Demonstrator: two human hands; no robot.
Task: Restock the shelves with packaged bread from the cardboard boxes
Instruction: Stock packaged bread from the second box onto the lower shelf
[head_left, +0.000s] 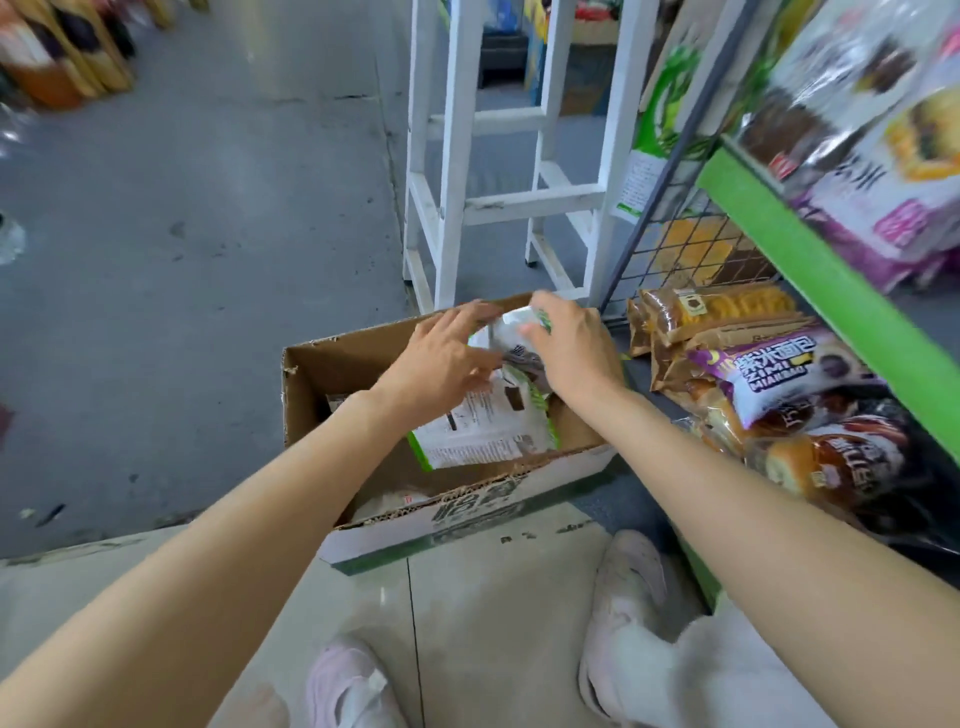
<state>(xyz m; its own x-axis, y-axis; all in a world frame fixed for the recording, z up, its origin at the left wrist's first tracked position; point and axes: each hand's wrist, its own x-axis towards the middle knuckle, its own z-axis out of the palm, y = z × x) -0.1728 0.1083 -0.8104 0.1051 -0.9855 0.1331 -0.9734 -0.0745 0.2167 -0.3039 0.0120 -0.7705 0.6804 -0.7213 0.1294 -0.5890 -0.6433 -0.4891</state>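
An open cardboard box (311, 379) stands on the floor in front of me. Both hands reach into it. My right hand (571, 348) grips the top of a white-and-green bread packet (511, 332). My left hand (441, 358) lies with fingers stretched against the same packet's left side. A second white-and-green packet (483, 431) lies flat in the box below them, printed back upward. On the bottom shelf to the right lie several bread packets, among them a purple-and-white one (774, 374) and brown loaves (826, 462).
A green shelf edge (831, 291) runs diagonally at the right, with more packets (872, 130) on the shelf above. A black wire grid (685, 244) closes the shelf's end. A white stool (498, 202) stands just behind the box. My feet (628, 587) are near the box.
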